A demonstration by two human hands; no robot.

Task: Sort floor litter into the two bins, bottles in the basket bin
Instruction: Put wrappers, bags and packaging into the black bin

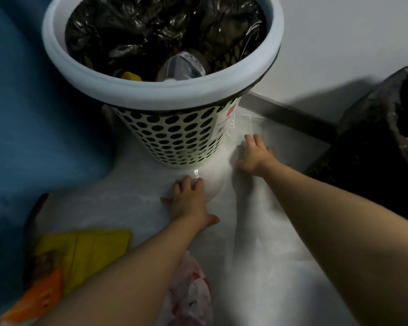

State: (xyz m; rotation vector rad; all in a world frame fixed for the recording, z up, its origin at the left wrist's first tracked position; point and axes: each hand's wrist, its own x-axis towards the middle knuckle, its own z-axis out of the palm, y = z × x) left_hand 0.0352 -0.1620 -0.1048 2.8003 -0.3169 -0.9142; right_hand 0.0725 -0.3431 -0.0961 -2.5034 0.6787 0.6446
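Both bare arms reach forward and down; the left hand [189, 201] has bent fingers, the right hand [254, 157] spread fingers.

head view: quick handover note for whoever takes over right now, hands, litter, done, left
Left hand: fingers curled over what looks like a clear bottle on the floor at the foot of the basket bin.
Right hand: open, fingers spread, low beside the basket, holding nothing.
Done: a binned bottle and a yellow item lie in the basket.
Left: bin the held bottle; the yellow-orange wrapper and pink-white wrapper likely go in the black-bag bin.
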